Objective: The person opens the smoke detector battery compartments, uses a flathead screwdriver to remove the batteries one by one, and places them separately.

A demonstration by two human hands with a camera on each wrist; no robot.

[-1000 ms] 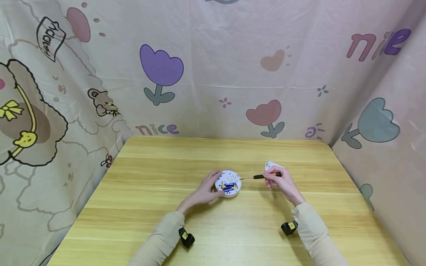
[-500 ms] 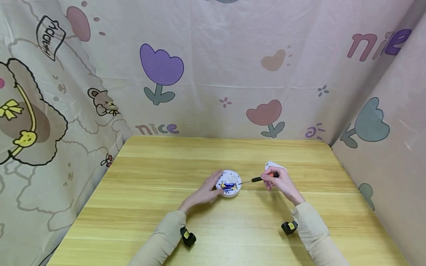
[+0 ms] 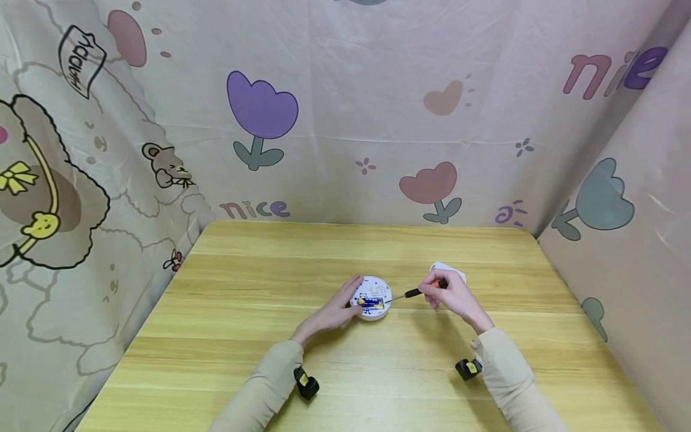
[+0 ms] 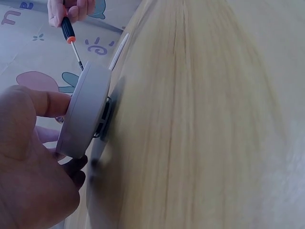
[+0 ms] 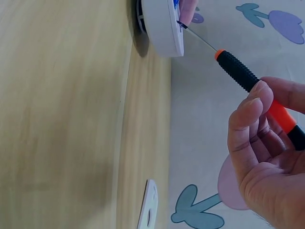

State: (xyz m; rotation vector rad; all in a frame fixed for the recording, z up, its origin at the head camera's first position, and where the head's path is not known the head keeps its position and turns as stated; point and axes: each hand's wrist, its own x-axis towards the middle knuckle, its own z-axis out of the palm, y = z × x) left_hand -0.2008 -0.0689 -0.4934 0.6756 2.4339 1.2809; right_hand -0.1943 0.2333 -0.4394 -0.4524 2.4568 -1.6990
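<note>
My left hand [image 3: 333, 307] grips a round white battery-powered device [image 3: 372, 284] by its left side, thumb at the near rim and fingers at the far rim. Blue batteries [image 3: 369, 302] lie in the recess on its upward face. In the left wrist view the device's white side wall [image 4: 86, 112] shows, with a dark bracket-like piece beneath it. My right hand [image 3: 452, 295] pinches a screwdriver [image 3: 412, 293] by its black and orange handle. The thin shaft [image 5: 200, 38] points left, its tip right at the battery recess by the device's right edge.
A flat white piece [image 3: 452, 267] with a slot lies on the wooden table [image 3: 281, 264] behind my right hand. Black wrist cameras [image 3: 306, 384] hang at both sleeves. A printed curtain [image 3: 335, 120] closes off the back and sides.
The screwdriver tip has moved from the device's right rim down and inward to the right end of the batteries. My right hand has shifted slightly left; my left hand keeps its grip.
</note>
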